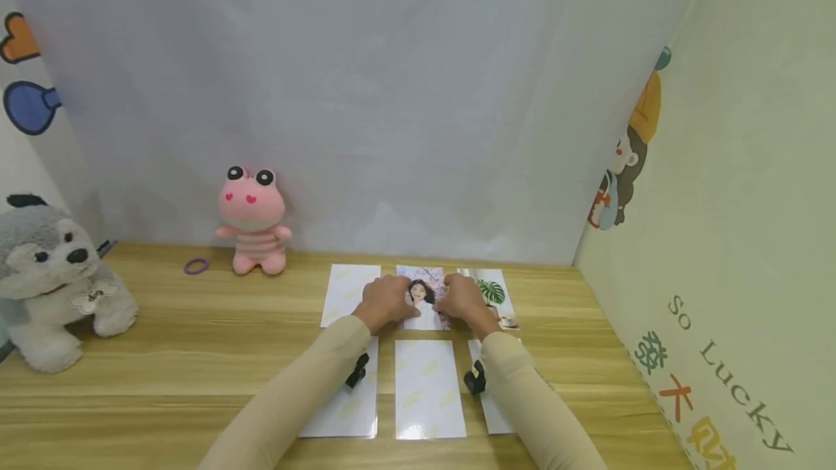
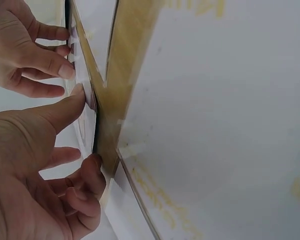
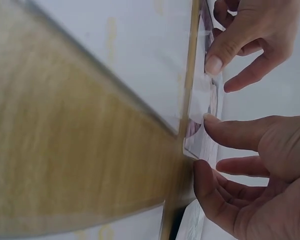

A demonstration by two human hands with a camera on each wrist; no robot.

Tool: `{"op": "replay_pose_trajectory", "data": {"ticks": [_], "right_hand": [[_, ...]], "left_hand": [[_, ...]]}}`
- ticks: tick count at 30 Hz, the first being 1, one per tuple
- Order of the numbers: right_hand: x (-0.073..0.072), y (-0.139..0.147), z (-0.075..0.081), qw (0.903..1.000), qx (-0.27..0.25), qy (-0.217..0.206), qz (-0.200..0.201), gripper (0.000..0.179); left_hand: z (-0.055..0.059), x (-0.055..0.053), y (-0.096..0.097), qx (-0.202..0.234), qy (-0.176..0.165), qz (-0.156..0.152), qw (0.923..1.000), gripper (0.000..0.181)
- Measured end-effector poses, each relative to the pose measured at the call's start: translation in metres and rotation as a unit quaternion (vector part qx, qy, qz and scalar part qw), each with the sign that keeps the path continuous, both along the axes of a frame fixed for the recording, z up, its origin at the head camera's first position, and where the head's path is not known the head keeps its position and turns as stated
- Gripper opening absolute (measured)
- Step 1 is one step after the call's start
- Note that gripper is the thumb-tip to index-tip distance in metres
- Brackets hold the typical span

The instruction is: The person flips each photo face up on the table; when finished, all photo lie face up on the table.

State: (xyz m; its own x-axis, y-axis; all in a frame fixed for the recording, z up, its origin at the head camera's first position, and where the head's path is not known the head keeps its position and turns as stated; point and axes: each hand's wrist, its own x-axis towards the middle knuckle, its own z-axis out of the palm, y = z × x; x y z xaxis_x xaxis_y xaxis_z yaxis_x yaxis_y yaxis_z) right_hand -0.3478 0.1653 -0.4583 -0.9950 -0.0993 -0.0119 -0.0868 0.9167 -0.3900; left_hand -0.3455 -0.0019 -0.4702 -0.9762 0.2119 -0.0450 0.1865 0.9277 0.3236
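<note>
A glossy photo card (image 1: 423, 316) of a long-haired person in white, with pink blossom behind, lies in the middle of the far row. My left hand (image 1: 387, 300) holds its left side, thumb on the face and the other fingers bent at the edge. On the opposite side my right hand (image 1: 467, 303) holds it in the same way, thumb at the border. Both wrist views show the thumbs against the card; its underside is hidden. A plant photo card (image 1: 493, 292) lies beside the right hand, partly covered. Near the left hand is a white card (image 1: 345, 287).
Nearer me lie three white cards with faint yellow marks: left (image 1: 349, 412), middle (image 1: 429, 390) and right (image 1: 498, 415), the outer two partly under my sleeves. A pink plush toy (image 1: 255, 227), purple ring (image 1: 196, 265) and grey plush dog (image 1: 55, 281) stand or lie leftward.
</note>
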Motion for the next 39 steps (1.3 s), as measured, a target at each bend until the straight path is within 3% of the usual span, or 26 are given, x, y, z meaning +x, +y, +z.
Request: {"op": "replay_pose_trajectory", "data": {"ticks": [7,13,16,20,25,31,36,39], "right_hand": [[0.001,-0.005,0.002,0.9994,-0.025,0.019,-0.012,0.047],[-0.002,-0.006,0.008,0.9938,-0.098,0.052,0.004,0.044],[-0.005,-0.009,0.009,0.9908,-0.122,0.048,0.032,0.046],[-0.011,-0.016,0.007,0.9865,-0.148,0.028,0.065,0.052],[-0.018,-0.032,0.003,0.9812,-0.160,0.032,0.103,0.057],[-0.027,-0.060,0.002,0.9782,-0.157,0.051,0.127,0.051],[-0.034,-0.077,-0.006,0.9810,-0.130,0.035,0.140,0.053],[-0.037,-0.084,-0.010,0.9831,-0.102,0.045,0.145,0.053]], "left_hand": [[0.004,0.005,-0.015,-0.009,0.036,-0.024,0.9990,0.046],[0.013,0.006,-0.052,0.048,0.076,-0.029,0.9955,0.050],[0.015,0.007,-0.080,0.064,0.073,-0.050,0.9940,0.053],[0.010,0.008,-0.117,0.062,0.050,-0.099,0.9919,0.060],[0.003,0.018,-0.148,0.046,0.044,-0.139,0.9882,0.064],[0.009,0.030,-0.159,0.026,0.021,-0.160,0.9866,0.065],[0.008,0.036,-0.157,0.009,0.007,-0.149,0.9888,0.063],[0.007,0.038,-0.156,-0.002,0.010,-0.137,0.9904,0.060]]}}
